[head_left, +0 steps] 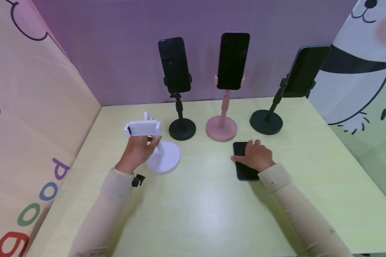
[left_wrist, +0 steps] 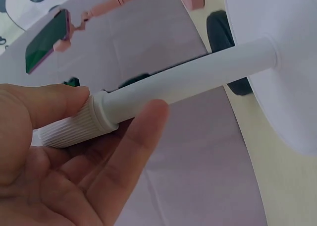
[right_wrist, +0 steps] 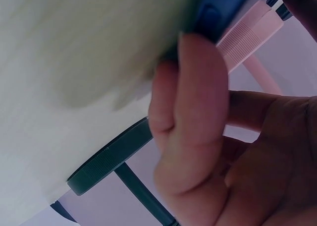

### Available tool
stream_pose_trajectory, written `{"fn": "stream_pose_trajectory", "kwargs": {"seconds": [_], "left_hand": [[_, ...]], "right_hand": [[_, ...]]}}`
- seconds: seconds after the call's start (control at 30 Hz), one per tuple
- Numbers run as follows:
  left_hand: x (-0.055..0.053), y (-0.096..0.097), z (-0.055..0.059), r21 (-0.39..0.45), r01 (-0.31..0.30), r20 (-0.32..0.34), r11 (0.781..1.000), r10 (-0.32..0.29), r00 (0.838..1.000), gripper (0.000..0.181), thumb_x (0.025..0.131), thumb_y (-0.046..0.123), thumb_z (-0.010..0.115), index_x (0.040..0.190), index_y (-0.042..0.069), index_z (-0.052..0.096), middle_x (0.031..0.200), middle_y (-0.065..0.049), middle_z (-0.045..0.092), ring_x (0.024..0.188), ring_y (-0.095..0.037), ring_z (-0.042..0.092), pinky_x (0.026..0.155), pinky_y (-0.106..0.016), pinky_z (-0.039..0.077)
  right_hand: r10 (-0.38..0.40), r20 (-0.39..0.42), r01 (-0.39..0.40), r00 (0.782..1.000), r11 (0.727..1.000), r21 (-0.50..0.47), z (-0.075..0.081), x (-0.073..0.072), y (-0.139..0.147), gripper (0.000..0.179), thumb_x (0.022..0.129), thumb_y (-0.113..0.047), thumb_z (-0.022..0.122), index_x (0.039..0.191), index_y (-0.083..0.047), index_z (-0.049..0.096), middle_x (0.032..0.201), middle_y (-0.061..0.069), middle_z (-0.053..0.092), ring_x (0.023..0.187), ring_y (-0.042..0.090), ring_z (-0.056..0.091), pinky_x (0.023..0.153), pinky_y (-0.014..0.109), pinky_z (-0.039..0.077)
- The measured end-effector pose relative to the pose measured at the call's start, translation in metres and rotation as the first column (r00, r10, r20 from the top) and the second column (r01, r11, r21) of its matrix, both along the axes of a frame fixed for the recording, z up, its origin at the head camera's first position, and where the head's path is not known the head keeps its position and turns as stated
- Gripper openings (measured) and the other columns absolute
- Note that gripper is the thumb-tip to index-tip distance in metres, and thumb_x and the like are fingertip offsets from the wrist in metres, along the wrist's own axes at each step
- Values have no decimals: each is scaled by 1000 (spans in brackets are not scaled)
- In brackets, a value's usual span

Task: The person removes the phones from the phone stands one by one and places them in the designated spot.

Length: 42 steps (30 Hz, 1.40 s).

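Note:
A white phone stand point(head_left: 163, 157) with a round base is at the left of the table, its clamp point(head_left: 143, 127) holding no phone. My left hand point(head_left: 138, 151) grips its stem below the clamp. In the left wrist view, thumb and fingers surround a ribbed collar point(left_wrist: 81, 123) on the white pole point(left_wrist: 193, 80). Toward the right, a dark phone point(head_left: 246, 171) lies on the table under my right hand point(head_left: 258, 156). That hand holds the phone by its edges, thumb on the left side. The right wrist view shows curled fingers point(right_wrist: 198, 112) against the phone's blue edge point(right_wrist: 215, 15).
Behind stand a black phone stand point(head_left: 182, 129), a pink one point(head_left: 221, 128) and a dark green one point(head_left: 266, 122), each with a phone upright in its clamp. A purple backdrop point(head_left: 132, 53) rises at the table's back edge; printed panels point(head_left: 35, 117) flank the sides.

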<state>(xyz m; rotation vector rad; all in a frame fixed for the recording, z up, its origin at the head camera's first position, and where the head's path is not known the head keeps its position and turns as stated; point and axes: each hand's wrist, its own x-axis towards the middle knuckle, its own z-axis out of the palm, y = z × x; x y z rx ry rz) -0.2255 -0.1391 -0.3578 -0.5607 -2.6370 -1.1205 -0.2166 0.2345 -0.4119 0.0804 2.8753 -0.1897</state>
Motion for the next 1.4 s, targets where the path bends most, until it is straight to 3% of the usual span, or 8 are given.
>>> {"fn": "stream_pose_trajectory", "kwargs": {"seconds": [0.2, 0.4, 0.63, 0.8, 1.0, 1.4], "left_hand": [[-13, -15, 0, -19, -62, 12, 998, 62, 998, 30, 91, 1, 62, 117, -7, 50, 100, -19, 57, 89, -35, 63, 79, -44, 54], [-29, -31, 0, -58, -119, 65, 991, 123, 990, 30, 94, 6, 60, 118, -6, 48, 106, -23, 56, 95, -41, 63, 81, -47, 53], [-47, -44, 0, -87, -184, 72, 979, 191, 979, 29, 96, 11, 57, 116, -8, 50, 107, -27, 60, 99, -43, 64, 82, -49, 53], [-60, -49, 0, -69, -228, 116, 971, 235, 965, 33, 97, 13, 55, 121, -8, 48, 111, -28, 60, 99, -40, 65, 80, -47, 54], [-75, -53, 3, -86, -283, 195, 955, 295, 935, 36, 99, 17, 52, 126, -6, 47, 120, -28, 58, 101, -38, 64, 86, -48, 52], [-97, -58, 1, -81, -331, 158, 940, 340, 927, 30, 97, 16, 53, 120, -4, 52, 118, -26, 59, 105, -40, 61, 93, -51, 47]], "right_hand": [[-1, 0, 1, 1000, 1000, -1, 1, 0, 0, 104, 78, -68, 63, 132, 17, 38, 110, 32, 48, 80, 36, 55, 71, 51, 53], [-5, 8, 5, 1000, 1000, 0, 0, 0, 0, 105, 78, -68, 63, 133, 17, 37, 111, 32, 47, 81, 36, 55, 72, 52, 52], [4, -1, -4, 1000, 1000, -4, 1, 1, 0, 105, 78, -68, 62, 134, 17, 36, 113, 33, 47, 81, 36, 55, 71, 52, 52], [9, -9, -9, 1000, 1000, -4, 1, 2, -1, 105, 79, -67, 62, 134, 18, 35, 114, 34, 47, 82, 37, 55, 72, 53, 52], [11, -17, -11, 1000, 1000, -4, 1, 1, -1, 104, 79, -67, 62, 134, 18, 35, 113, 34, 47, 81, 37, 55, 72, 53, 52], [20, -21, -20, 1000, 1000, -8, 1, 2, 0, 104, 80, -66, 62, 133, 19, 36, 111, 33, 47, 80, 36, 55, 70, 52, 52]]}}
